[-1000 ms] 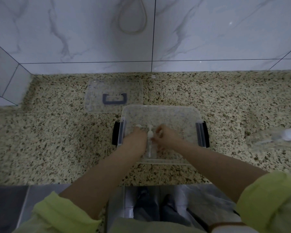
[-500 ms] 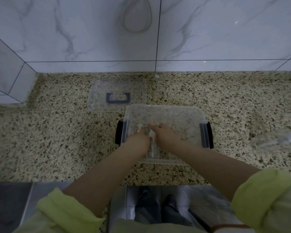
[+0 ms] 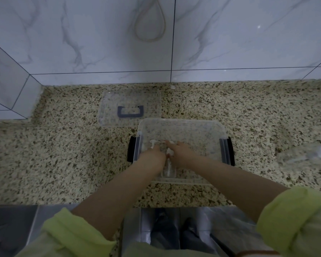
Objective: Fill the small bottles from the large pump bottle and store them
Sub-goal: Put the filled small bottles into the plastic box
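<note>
A clear storage box (image 3: pixel 198 125) with dark side latches sits on the speckled counter. Both my hands are inside it at its near left part. My left hand (image 3: pixel 153 156) is curled around a small bottle whose white pump head (image 3: pixel 153 142) sticks out beyond my fingers. My right hand (image 3: pixel 180 152) lies over a second small clear bottle (image 3: pixel 168 166) with its fingers stretched forward and its thumb against the bottle's white top. The bottles' bodies are mostly hidden by my hands. A large clear bottle with a white cap (image 3: pixel 308 156) lies on its side at the far right.
The box's clear lid (image 3: pixel 109 101) with a dark blue handle (image 3: pixel 130 112) lies flat behind the box to the left, near the marble-tiled wall. A thin cord loop (image 3: pixel 150 23) hangs on the wall. The counter's front edge runs below my forearms.
My right hand has opened out and pushed forward over the small bottle, lower into the box. My left hand has stayed wrapped around its bottle.
</note>
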The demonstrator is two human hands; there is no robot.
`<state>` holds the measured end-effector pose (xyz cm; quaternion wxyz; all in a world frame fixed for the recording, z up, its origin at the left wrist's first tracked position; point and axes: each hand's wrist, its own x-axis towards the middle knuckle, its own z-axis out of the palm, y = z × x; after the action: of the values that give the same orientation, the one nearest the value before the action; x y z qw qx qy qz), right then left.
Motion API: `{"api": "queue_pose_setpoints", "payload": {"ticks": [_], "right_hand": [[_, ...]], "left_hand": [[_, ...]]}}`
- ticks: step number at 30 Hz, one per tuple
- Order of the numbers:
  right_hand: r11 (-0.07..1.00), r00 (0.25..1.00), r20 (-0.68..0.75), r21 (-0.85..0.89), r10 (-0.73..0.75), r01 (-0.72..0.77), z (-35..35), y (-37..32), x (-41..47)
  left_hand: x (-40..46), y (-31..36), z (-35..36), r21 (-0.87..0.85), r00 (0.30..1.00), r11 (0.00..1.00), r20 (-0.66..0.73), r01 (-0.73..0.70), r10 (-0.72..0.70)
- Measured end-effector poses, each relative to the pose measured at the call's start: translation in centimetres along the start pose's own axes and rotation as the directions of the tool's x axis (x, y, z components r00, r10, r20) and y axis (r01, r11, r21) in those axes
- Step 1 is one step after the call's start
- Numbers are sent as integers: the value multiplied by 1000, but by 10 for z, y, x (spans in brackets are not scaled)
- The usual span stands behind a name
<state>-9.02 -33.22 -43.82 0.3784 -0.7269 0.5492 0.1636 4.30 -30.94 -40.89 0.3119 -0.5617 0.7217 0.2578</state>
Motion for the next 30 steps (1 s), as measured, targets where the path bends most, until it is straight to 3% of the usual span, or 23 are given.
{"api": "queue_pose_setpoints", "payload": {"ticks": [5, 12, 18, 22, 30], "right_hand": [[998, 999, 4, 57, -38, 38, -12, 4, -8], [978, 998, 53, 206, -30, 18, -27, 16, -36], [905, 996, -81, 419, -43, 74, -48, 22, -74], [845, 962, -271, 511, -17, 159, -71, 40, -113], [851, 805, -593, 425, 5, 308, -102, 103, -167]], "left_hand": [[-10, 2, -25, -120, 999, 993, 33, -17, 22], [-32, -8, -66, -361, 998, 932, -57, -10, -12], [-49, 13, -87, -440, 989, 897, -143, -40, -26], [-62, 41, -102, -523, 971, 847, -236, -94, -39], [-63, 106, -127, -602, 863, 730, -505, -323, -35]]}}
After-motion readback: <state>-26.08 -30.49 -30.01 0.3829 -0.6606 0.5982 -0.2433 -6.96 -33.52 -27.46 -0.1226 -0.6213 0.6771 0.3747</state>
